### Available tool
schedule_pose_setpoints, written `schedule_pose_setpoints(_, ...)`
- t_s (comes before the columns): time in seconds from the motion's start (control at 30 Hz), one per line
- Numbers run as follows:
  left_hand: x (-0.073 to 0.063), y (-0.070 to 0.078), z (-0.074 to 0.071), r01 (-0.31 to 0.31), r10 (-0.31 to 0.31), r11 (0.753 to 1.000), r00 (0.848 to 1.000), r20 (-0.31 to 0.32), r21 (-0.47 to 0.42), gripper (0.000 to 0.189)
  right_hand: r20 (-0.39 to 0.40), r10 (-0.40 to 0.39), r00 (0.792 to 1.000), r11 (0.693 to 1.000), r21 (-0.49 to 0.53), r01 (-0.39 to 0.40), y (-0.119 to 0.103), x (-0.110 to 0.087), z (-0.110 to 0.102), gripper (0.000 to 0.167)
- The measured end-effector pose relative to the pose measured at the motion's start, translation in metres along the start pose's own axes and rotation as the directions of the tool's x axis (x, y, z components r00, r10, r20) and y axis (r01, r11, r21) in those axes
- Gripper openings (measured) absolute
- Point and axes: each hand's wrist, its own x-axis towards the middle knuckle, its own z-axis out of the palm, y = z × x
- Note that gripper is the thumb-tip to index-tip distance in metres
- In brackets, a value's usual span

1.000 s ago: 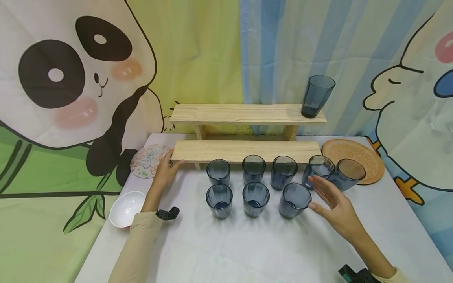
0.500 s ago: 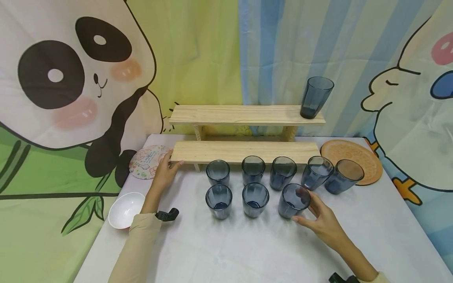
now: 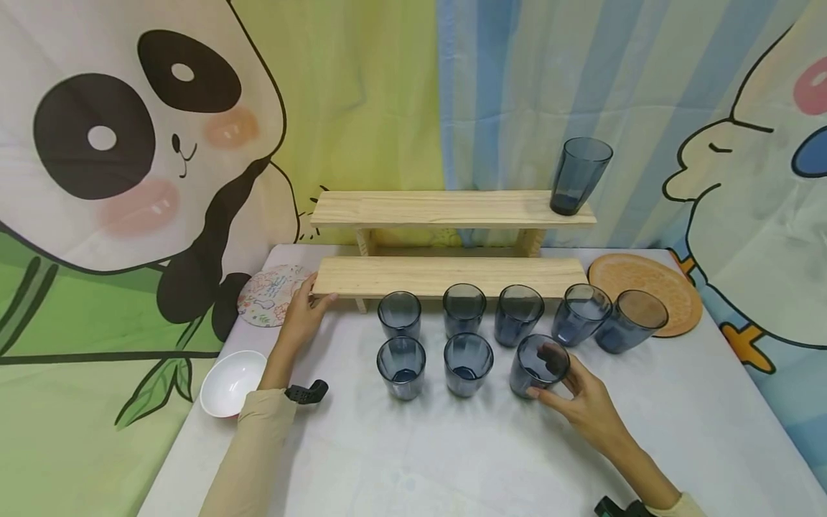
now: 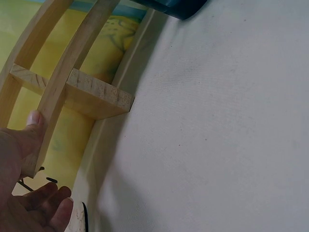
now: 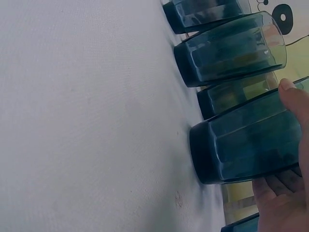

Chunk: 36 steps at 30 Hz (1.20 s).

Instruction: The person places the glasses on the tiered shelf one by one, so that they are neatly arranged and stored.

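Observation:
My right hand [image 3: 584,406] grips a blue-tinted drinking glass [image 5: 251,142], thumb on the near side and fingers round the far side. This glass is the rightmost of the front row and stands close over the white cloth. My left hand [image 3: 302,316] holds the left end of the lower board of a two-tier wooden shelf [image 3: 446,271], with the thumb on the board's front edge in the left wrist view. Beside the held glass is another front-row glass [image 3: 468,365], and behind it stand several more, among them a back-row glass [image 3: 519,314].
One glass [image 3: 580,176] stands at the right end of the upper board. A round orange-brown mat [image 3: 678,298] lies at the back right, partly behind glasses. To the left are a patterned round mat [image 3: 268,291] and a white bowl [image 3: 229,380]. Printed curtains hang behind the table.
My right hand has come leftward and down from beside the rightmost front glass and closed round it. The left hand has stayed on the shelf's end.

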Motion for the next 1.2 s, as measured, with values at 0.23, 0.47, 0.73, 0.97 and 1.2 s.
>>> schedule_pose_setpoints(0.23, -0.001, 0.002, -0.001, 0.01, -0.01, 1.0, 1.0, 0.002, 0.001, 0.081, -0.018, -0.017, 1.0, 1.0, -0.017, 0.016, -0.001, 0.0, 0.0, 0.076)
schedule_pose_setpoints(0.47, -0.001, 0.004, -0.001, -0.006, 0.006, 1.0, 1.0, 0.0, 0.002, 0.079, -0.008, -0.01, 1.0, 0.999, -0.039, 0.01, -0.016, 0.0, -0.004, 0.074)
schedule_pose_setpoints(0.73, -0.001, 0.004, -0.001, -0.003, 0.003, 1.0, 1.0, -0.003, 0.013, 0.079, 0.014, -0.023, 1.0, 0.997, -0.067, 0.024, -0.052, 0.008, -0.025, 0.07)
schedule_pose_setpoints(0.97, -0.002, 0.005, -0.001, 0.006, -0.006, 1.0, 1.0, -0.006, 0.016, 0.08, 0.011, -0.071, 0.997, 0.991, -0.114, 0.072, -0.094, 0.026, -0.046, 0.065)
schedule_pose_setpoints(1.2, -0.002, 0.005, 0.0, 0.007, -0.007, 1.0, 1.0, -0.002, 0.017, 0.081, -0.001, -0.077, 0.997, 0.99, -0.116, 0.077, -0.125, 0.06, -0.064, 0.061)
